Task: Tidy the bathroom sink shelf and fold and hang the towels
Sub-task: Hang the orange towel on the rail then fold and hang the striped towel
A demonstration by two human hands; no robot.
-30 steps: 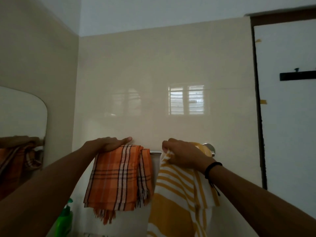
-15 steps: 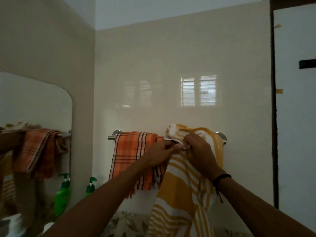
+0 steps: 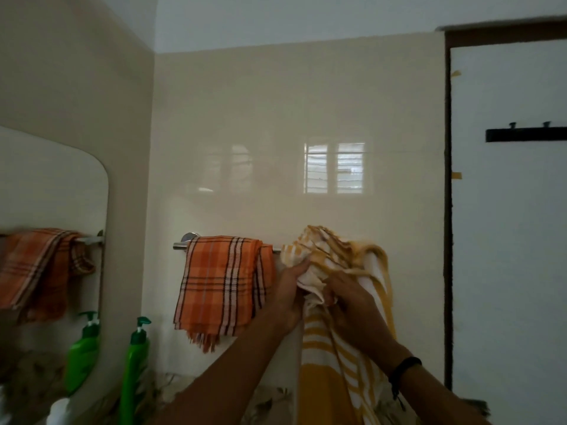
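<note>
Left hand (image 3: 290, 294) and right hand (image 3: 352, 305) close together, both gripping bunched yellow striped towel (image 3: 331, 357) on rail (image 3: 179, 246); orange plaid towel (image 3: 224, 283) just left of them

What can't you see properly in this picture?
Head view:
- Right end of the silver metal towel rail: hidden behind the yellow-and-white striped towel.
- That towel's bottom: cut off by the lower edge.
- Fingertips of the left hand and right hand: partly buried in bunched cloth.
- Black hook rack: cut off by the right edge.
- Green plastic pump bottle's base: below the lower edge.
</note>
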